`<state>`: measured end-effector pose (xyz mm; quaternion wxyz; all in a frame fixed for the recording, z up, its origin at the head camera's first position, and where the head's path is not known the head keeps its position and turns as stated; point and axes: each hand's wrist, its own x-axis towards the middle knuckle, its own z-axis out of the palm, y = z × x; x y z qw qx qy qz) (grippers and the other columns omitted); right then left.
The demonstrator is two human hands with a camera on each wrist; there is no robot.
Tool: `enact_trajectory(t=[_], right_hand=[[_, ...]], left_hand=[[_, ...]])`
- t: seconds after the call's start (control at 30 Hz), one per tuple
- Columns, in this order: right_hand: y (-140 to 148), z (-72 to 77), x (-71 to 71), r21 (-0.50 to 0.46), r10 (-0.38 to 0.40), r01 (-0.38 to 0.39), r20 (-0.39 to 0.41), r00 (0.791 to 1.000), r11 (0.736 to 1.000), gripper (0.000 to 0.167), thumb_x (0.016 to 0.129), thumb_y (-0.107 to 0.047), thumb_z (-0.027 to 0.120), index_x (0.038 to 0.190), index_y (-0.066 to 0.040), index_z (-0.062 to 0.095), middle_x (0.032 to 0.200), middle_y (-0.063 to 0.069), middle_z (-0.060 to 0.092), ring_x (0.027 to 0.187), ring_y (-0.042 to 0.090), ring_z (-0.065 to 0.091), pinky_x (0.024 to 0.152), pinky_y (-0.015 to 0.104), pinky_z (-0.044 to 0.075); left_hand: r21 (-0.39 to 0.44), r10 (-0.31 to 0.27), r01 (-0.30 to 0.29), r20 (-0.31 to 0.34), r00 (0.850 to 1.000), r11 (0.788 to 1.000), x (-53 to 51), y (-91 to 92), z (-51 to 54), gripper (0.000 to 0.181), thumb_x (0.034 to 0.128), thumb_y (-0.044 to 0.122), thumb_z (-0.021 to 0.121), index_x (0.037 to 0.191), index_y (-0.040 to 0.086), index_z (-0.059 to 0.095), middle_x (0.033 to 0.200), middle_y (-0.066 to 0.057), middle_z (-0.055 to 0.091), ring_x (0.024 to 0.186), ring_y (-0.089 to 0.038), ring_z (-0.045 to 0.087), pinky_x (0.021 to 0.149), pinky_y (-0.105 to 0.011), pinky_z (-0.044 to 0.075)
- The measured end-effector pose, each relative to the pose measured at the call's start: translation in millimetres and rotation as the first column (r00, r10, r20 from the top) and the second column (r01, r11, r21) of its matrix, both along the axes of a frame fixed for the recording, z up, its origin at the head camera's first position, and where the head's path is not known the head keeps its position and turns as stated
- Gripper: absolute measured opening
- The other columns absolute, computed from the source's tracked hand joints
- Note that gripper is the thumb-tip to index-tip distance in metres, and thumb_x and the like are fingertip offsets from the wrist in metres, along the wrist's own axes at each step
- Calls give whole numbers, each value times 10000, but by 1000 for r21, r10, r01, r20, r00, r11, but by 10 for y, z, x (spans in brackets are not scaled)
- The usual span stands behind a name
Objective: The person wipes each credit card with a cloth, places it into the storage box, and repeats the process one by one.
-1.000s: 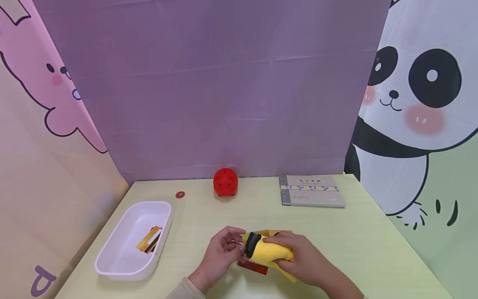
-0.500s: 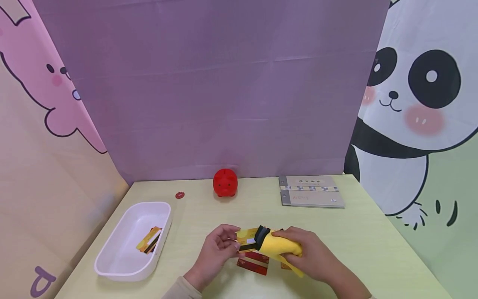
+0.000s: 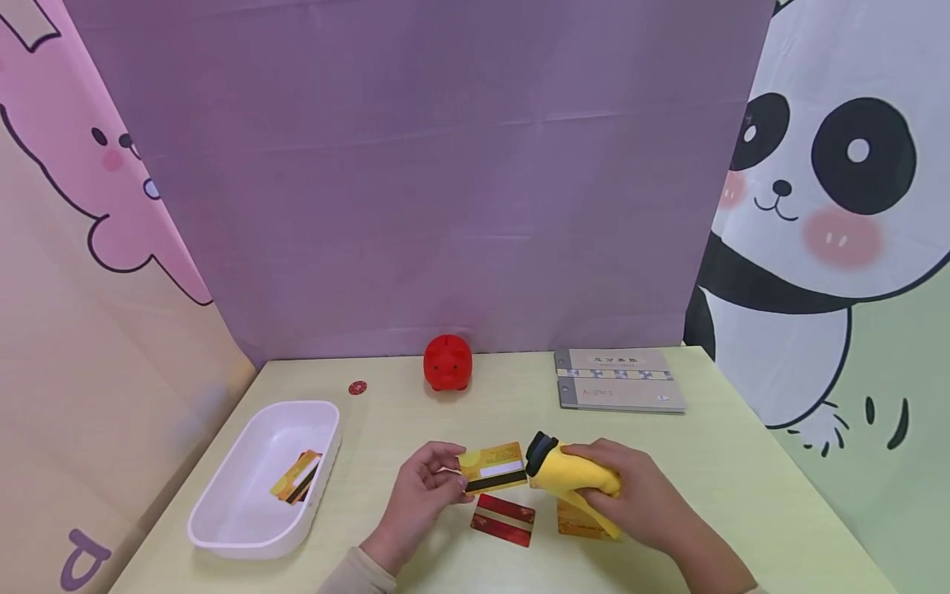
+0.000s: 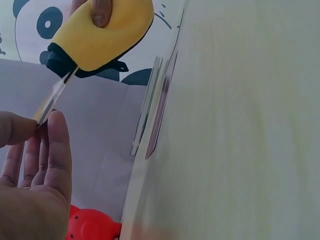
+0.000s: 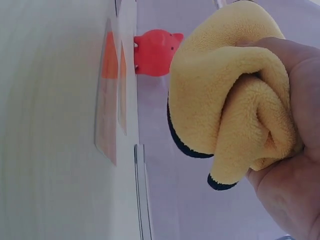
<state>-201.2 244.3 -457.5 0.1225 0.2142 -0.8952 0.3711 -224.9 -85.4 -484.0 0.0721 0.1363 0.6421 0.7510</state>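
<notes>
My left hand [image 3: 426, 491] pinches a gold card [image 3: 493, 468] by its left end, thumb on top; a white strip and a black stripe show on it. Bunched in my right hand [image 3: 641, 499] is a yellow cloth [image 3: 575, 474] with dark trim. The trim meets the card's right end; in the left wrist view the cloth [image 4: 105, 40] hangs over that end. Below the held card, a red card [image 3: 503, 520] lies on the table. An orange card [image 3: 577, 521] lies partly hidden under the cloth's hanging tail.
A white bin [image 3: 200, 528] on the left holds gold cards [image 3: 297, 477]. Behind it lies a small red disc [image 3: 358, 387]. A red piggy bank [image 3: 448, 363] stands at the table's back, and a grey-brown notebook [image 3: 619, 381] lies back right.
The cloth has moved right along the gold card, uncovering it, while my left hand has shifted slightly left. The red and orange cards on the table have come into fuller view.
</notes>
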Motion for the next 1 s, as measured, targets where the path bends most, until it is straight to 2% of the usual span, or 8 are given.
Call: enact_trajectory(t=[0.4,0.5,0.67,1.0], right_hand=[[207,15,-12,-49,-59,59,11,998,997,587,827,-15,850,1296,-342,718,1041,-159,685,802,119,611,679,274,548],[276,4,-15,-50,-77,76,-10,997,996,586,832,-18,851,1309,-331,717,1055,-151,689,790,115,606,664,272,540],[370,-21,-37,-45,-107,105,-53,993,993,592,827,-23,863,1323,-309,717,1095,-133,701,781,110,599,661,270,531],[420,-23,-40,-23,-142,142,-27,989,990,569,833,-36,860,1335,-261,718,1181,-70,719,816,124,606,693,273,546]], left_hand=[[-27,38,-38,-9,999,999,-52,-38,-21,365,947,-68,681,1293,24,610,1051,-151,642,979,-359,674,792,-373,653],[-32,48,-48,-8,999,998,-60,-44,-25,357,949,-60,688,1288,21,612,1045,-145,649,978,-377,675,779,-358,652],[-22,53,-54,-17,998,998,-64,-51,-18,391,948,-70,686,1321,-58,570,1033,-134,658,978,-406,672,765,-343,650],[-15,71,-71,-15,997,997,-60,-51,-19,395,938,-84,695,1308,-86,555,1028,-153,665,921,-309,679,747,-303,639]])
